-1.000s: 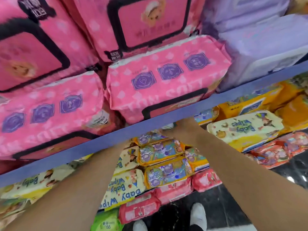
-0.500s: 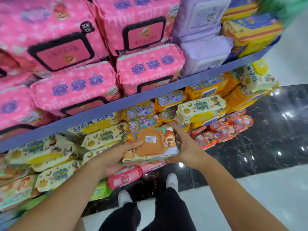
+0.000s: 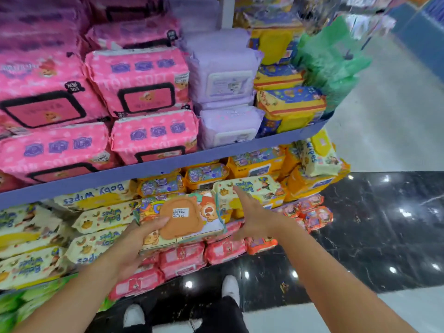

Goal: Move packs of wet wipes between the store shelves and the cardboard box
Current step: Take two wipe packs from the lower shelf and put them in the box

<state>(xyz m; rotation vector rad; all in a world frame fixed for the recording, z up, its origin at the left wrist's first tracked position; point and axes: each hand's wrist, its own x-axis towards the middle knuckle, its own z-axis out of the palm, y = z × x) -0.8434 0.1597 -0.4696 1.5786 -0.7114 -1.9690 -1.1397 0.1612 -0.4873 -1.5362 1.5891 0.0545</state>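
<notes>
From the head view we look down along the store shelves, where the left hand (image 3: 134, 246) holds a pack of wet wipes (image 3: 209, 210) in the air just in front of the lower shelf. The thumb (image 3: 153, 223) lies on top of the pack, at the edge of its orange flap (image 3: 179, 224), and the other fingers go out of sight under the left end. A small white price label (image 3: 179, 212) sits on the flap. The right hand (image 3: 254, 219) is just beside the right end of the pack; we cannot tell whether it touches. Its fingers (image 3: 240, 195) are straight and spread wide, holding nothing, and the forefinger reaches over a pale yellow Baby Wipes pack (image 3: 264, 186) on the lower shelf. More yellow packs (image 3: 101, 217) lie stacked to the left, orange packs (image 3: 254, 164) sit behind, and small red-pink packs (image 3: 182, 260) line the front row beneath the held pack. Above the blue shelf edge (image 3: 168, 164) we see big pink packs (image 3: 141, 78), lilac packs (image 3: 223, 75), yellow-and-blue packs (image 3: 290, 102) and, blurred at the end, green packs (image 3: 331, 58). Below lies a glossy black floor (image 3: 372, 236) with our white shoes (image 3: 230, 289) on it.
</notes>
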